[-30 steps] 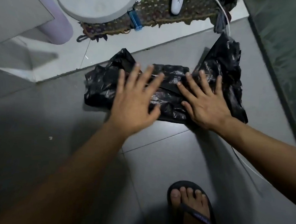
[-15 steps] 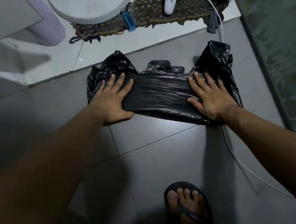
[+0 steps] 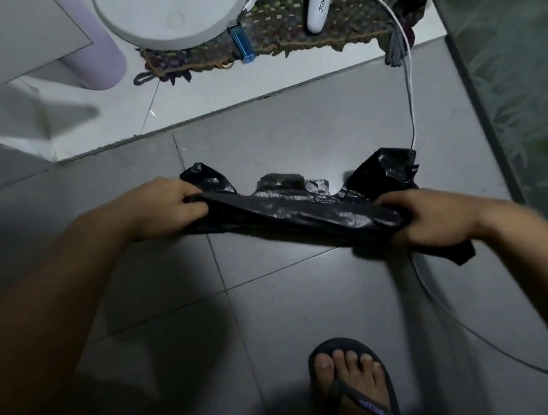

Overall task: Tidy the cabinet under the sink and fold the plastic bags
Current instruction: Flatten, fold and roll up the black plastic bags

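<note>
Between my fists, the black plastic bag (image 3: 298,215), flat under my palms a moment ago, lifts taut; left hand (image 3: 166,208) and right hand (image 3: 432,220) each clench an end, next fold ready

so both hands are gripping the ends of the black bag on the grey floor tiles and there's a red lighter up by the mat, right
Not quite: the lighter is blue, not red, as the head view shows. The rest stands: the left hand and right hand each grip an end of the black bag over the grey floor tiles, near the mat.
</note>
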